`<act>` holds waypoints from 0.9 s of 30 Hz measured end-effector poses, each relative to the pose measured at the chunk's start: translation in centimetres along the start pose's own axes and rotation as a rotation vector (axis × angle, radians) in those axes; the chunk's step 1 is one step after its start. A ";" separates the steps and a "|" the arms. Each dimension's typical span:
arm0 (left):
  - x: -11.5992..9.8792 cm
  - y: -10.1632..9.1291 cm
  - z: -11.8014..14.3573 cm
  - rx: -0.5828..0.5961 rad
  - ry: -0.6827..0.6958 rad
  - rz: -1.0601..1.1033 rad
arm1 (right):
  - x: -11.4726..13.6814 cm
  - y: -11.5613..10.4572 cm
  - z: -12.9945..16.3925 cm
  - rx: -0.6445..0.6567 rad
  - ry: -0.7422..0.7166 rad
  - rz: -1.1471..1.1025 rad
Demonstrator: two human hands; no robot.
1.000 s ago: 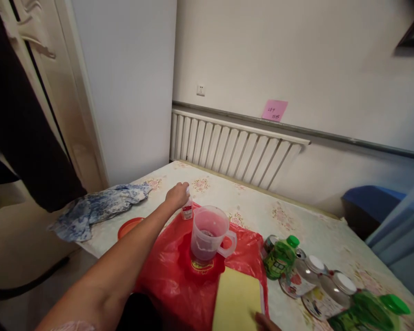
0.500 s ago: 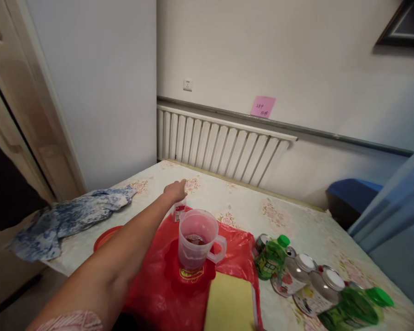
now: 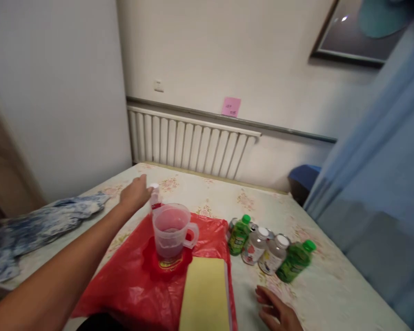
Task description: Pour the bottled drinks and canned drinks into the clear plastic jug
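My left hand reaches across the table just left of a small clear bottle with a white cap and a red label. Its thumb points toward the cap and stands apart from the forefinger; the other fingers are mostly hidden, and I see nothing held. In front of the bottle, a clear plastic measuring jug with some liquid sits on a red scalloped dish. My right hand is low over the table at the lower right, fingers apart and holding nothing, nearest to the row of bottles.
A red plastic bag lies under the dish, with a yellow notebook on it. Green bottles, clear bottles with white caps and cans stand at the right. A blue-white cloth lies left. Behind are a radiator and a curtain.
My left hand has come off the small bottle to its left. My right hand has entered at the lower right. The view has swung right, and the red round lid no longer shows.
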State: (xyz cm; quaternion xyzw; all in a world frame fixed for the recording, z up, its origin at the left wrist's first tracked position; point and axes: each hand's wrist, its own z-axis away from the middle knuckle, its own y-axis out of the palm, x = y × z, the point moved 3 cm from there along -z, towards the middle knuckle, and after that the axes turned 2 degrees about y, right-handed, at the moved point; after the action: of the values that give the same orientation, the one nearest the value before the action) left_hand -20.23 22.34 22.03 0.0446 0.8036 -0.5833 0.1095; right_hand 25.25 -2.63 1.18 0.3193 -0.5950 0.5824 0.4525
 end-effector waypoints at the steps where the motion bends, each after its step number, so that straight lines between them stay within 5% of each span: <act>1: -0.5 -0.4 1.1 -0.025 0.021 0.014 | 0.2 -1.2 -0.1 -0.071 -0.016 0.004; 6: -3.9 -0.5 8.8 -0.229 0.188 0.309 | -1.2 -7.6 -1.5 -0.500 -0.030 -0.055; 10: -7.5 2.9 16.0 -0.062 0.301 0.588 | -2.7 -11.4 -3.4 -0.839 -0.034 0.008; 17: -11.4 9.0 23.2 0.262 0.330 0.798 | -3.1 -12.5 -7.5 -0.807 -0.015 0.106; 27: -13.1 10.0 25.0 0.331 0.358 0.788 | -4.2 -12.0 -8.8 -0.866 0.016 0.172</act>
State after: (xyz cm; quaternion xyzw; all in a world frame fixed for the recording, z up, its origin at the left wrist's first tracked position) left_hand -2.38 2.52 8.35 0.4637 0.6275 -0.6009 0.1739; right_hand 39.27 4.00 1.39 0.0450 -0.8051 0.3175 0.4990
